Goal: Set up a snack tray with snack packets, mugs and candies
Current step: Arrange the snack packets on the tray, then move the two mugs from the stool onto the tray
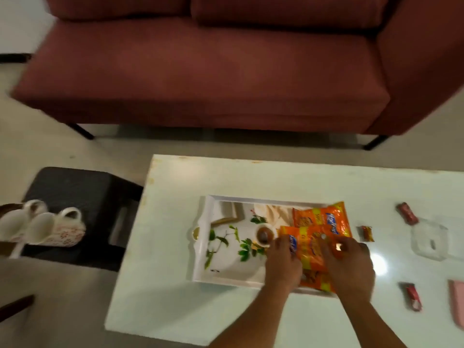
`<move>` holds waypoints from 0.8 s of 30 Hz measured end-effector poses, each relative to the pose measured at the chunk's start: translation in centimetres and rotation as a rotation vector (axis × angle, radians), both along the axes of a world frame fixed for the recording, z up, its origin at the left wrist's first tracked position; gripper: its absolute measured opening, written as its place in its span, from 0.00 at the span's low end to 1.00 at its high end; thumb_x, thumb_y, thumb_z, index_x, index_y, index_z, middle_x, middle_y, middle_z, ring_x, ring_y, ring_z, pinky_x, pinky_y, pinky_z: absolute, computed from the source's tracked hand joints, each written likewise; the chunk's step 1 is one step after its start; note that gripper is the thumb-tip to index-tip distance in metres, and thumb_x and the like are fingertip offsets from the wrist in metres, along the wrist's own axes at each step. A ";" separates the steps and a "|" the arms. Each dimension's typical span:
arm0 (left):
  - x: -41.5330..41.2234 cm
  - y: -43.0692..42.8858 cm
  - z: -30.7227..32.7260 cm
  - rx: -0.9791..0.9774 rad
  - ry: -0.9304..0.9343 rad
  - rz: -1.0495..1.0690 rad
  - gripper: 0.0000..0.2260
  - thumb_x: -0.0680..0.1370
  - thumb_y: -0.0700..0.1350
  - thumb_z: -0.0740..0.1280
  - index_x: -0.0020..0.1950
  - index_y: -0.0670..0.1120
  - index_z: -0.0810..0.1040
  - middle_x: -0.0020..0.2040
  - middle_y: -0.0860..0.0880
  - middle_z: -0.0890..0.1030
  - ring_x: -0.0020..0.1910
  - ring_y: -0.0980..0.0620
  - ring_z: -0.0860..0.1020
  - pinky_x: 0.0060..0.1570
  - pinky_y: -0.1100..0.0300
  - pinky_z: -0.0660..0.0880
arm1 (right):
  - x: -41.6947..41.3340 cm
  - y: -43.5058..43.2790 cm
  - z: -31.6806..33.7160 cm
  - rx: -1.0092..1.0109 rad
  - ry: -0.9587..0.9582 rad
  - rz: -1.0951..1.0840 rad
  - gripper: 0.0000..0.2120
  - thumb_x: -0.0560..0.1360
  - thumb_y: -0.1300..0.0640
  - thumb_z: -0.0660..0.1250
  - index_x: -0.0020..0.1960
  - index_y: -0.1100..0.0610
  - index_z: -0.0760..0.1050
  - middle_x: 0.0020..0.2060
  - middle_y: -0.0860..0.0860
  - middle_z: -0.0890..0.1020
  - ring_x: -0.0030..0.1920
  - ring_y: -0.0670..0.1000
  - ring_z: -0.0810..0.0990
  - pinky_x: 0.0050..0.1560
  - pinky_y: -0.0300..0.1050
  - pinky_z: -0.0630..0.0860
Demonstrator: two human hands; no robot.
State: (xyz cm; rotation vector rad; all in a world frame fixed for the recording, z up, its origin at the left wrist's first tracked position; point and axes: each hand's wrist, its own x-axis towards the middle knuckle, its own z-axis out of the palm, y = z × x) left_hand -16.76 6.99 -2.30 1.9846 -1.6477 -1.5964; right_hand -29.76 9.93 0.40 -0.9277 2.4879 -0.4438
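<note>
Overhead, a dark red sofa fills the far part of the view, on thin black legs. Nearer lies a white table, glossy, with a lamp's glare near its right side. Left of it stands a black stool bearing two white mugs, tipped on their sides, mouths toward the camera, touching each other.

On the table sits a white tray printed with leaves and a cup. Two orange packets lie at its right end, the nearer one overlapping the farther. Both hands rest on the nearer packet: the left hand at its left edge, fingers bent and pressed down on it, the right hand over its right side, fingers curled; whether either truly pinches the wrapper cannot be told.

Right of the tray, on bare table, lie a clear glass dish, a pink thing cut by the frame, two red candies well apart, and a small orange candy just beside the tray.
</note>
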 end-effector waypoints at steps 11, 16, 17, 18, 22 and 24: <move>22.5 -8.3 17.4 -0.332 -0.223 0.418 0.20 0.82 0.42 0.58 0.73 0.48 0.73 0.68 0.45 0.77 0.67 0.44 0.74 0.68 0.53 0.70 | 18.0 -9.2 16.1 -0.234 -0.273 0.550 0.07 0.75 0.59 0.73 0.53 0.55 0.82 0.43 0.53 0.85 0.40 0.53 0.80 0.45 0.45 0.71; 36.9 -7.9 20.3 -0.468 -0.324 0.646 0.14 0.81 0.43 0.62 0.65 0.47 0.77 0.61 0.46 0.80 0.60 0.46 0.77 0.60 0.51 0.75 | 33.6 -11.9 17.8 -0.126 -0.388 0.882 0.14 0.74 0.56 0.75 0.58 0.52 0.81 0.52 0.48 0.84 0.45 0.48 0.83 0.49 0.42 0.76; 39.9 -7.6 20.1 -0.479 -0.344 0.688 0.14 0.81 0.43 0.63 0.65 0.47 0.77 0.61 0.47 0.79 0.61 0.48 0.77 0.60 0.53 0.75 | 36.8 -12.1 17.7 -0.102 -0.400 0.934 0.15 0.74 0.54 0.75 0.60 0.51 0.80 0.54 0.47 0.82 0.48 0.47 0.82 0.50 0.41 0.77; 42.6 -7.2 19.9 -0.482 -0.376 0.707 0.15 0.81 0.43 0.64 0.67 0.47 0.77 0.63 0.48 0.79 0.62 0.49 0.77 0.60 0.55 0.76 | 39.6 -12.2 17.6 -0.079 -0.400 0.974 0.17 0.74 0.53 0.75 0.61 0.50 0.79 0.56 0.46 0.81 0.51 0.47 0.82 0.52 0.42 0.79; 53.3 -6.8 17.2 -0.435 -0.571 0.613 0.18 0.79 0.44 0.68 0.70 0.48 0.74 0.65 0.47 0.76 0.63 0.49 0.74 0.59 0.55 0.78 | 50.9 -13.2 15.5 -0.013 -0.291 1.113 0.26 0.71 0.48 0.77 0.67 0.46 0.74 0.65 0.47 0.78 0.61 0.49 0.79 0.58 0.45 0.80; 56.8 -7.0 15.6 -0.362 -0.643 0.526 0.23 0.77 0.45 0.71 0.71 0.48 0.71 0.66 0.46 0.75 0.66 0.46 0.73 0.62 0.51 0.77 | 55.0 -13.7 14.3 0.025 -0.229 1.158 0.33 0.68 0.42 0.78 0.70 0.46 0.71 0.70 0.47 0.74 0.66 0.50 0.75 0.61 0.48 0.78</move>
